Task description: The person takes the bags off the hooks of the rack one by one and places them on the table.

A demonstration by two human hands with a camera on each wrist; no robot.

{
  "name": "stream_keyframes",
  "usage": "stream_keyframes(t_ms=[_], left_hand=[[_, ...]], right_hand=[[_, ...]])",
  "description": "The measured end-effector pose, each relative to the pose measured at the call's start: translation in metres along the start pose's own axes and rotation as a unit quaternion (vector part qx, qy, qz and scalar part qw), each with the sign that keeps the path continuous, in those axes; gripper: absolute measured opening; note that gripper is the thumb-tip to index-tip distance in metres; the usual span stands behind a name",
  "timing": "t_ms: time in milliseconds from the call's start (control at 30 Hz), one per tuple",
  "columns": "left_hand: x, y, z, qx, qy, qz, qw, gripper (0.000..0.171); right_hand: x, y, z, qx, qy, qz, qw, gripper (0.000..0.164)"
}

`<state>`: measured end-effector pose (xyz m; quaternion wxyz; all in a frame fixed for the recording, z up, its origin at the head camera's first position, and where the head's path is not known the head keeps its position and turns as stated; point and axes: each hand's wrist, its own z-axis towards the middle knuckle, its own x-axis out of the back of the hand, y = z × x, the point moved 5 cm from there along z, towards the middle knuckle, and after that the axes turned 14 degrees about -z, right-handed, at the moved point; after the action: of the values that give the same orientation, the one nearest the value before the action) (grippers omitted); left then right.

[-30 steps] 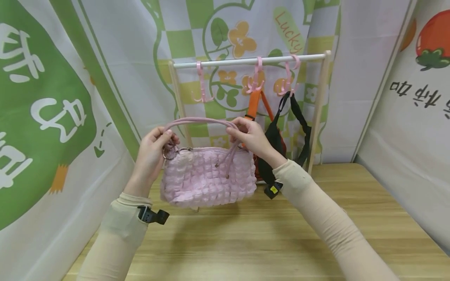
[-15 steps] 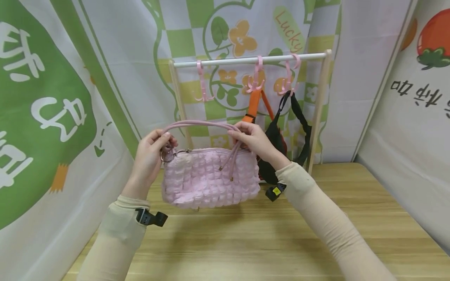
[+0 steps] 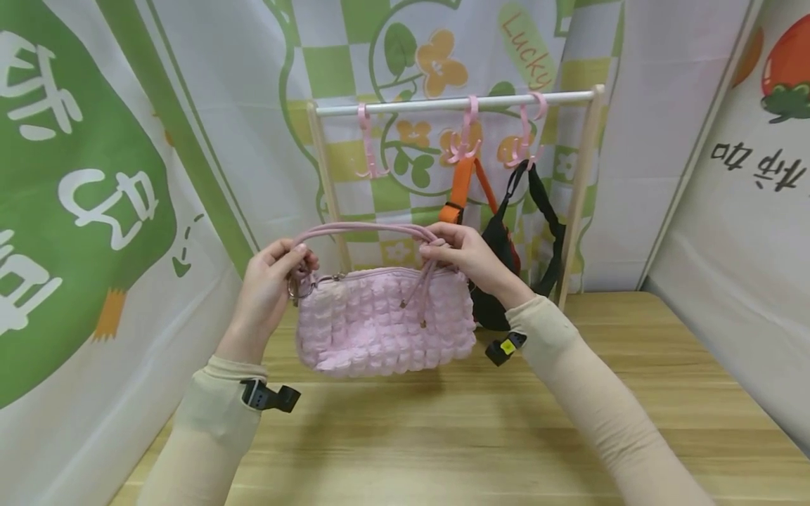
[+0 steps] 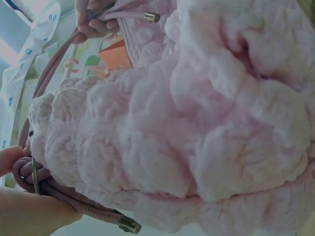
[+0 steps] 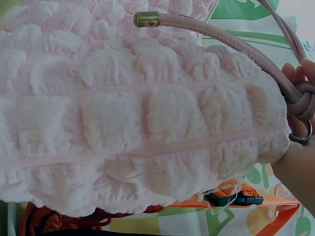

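A puffy, pale pink handbag [image 3: 380, 323] hangs in front of me between both hands, above the wooden table. Its thin pink double handle [image 3: 363, 227] arches up from one end to the other. At the left end my left hand [image 3: 268, 281] pinches the handle's base beside a metal ring [image 4: 35, 174]. My right hand [image 3: 474, 256] grips the opposite base, at the knot [image 5: 300, 98] in the cord. Two loose cord ends with brass-coloured tips [image 5: 147, 19] dangle over the bag's front. Most of the right fingertips are hidden behind the cord.
Behind the bag stands a rack with a metal rail [image 3: 430, 105] and wooden posts. Pink hooks [image 3: 367, 140] hang from it, the left one bare. An orange strap [image 3: 463, 186] and a black bag [image 3: 496, 281] hang at the right. Printed curtains enclose the wooden table [image 3: 392, 436].
The pink handbag and both hands have shifted slightly down, with the right hand and the bag's right end also moving right. Both hands still hold the handle.
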<state>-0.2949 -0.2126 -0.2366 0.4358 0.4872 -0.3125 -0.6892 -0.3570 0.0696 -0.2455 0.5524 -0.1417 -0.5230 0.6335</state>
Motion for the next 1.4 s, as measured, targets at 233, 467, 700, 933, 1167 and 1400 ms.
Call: stream_keyframes(t_ms=[233, 467, 700, 933, 1167, 1400], left_hand=[[0.003, 0.000, -0.004, 0.004, 0.010, 0.017, 0.9998, 0.007], [0.005, -0.002, -0.007, 0.000, 0.008, 0.022, 0.9997, 0.004], [0.007, -0.003, -0.009, -0.004, -0.001, 0.037, 0.9993, 0.006], [0.008, -0.005, -0.011, 0.003, -0.006, 0.050, 0.9987, 0.009], [0.009, -0.012, -0.011, 0.007, -0.018, 0.060, 0.9980, 0.003], [0.011, -0.018, -0.011, 0.008, -0.023, 0.110, 0.9936, 0.007]], right_hand=[[0.001, -0.004, -0.003, 0.009, 0.010, 0.003, 1.000, 0.029], [0.001, -0.004, -0.008, 0.015, 0.020, 0.004, 1.000, 0.031], [0.001, -0.005, -0.013, 0.018, 0.031, 0.011, 0.999, 0.033], [0.005, -0.003, -0.015, 0.007, 0.045, 0.011, 0.999, 0.029], [0.006, 0.002, -0.019, -0.005, 0.053, 0.026, 0.998, 0.027], [0.009, 0.005, -0.026, -0.001, 0.064, -0.004, 0.998, 0.028]])
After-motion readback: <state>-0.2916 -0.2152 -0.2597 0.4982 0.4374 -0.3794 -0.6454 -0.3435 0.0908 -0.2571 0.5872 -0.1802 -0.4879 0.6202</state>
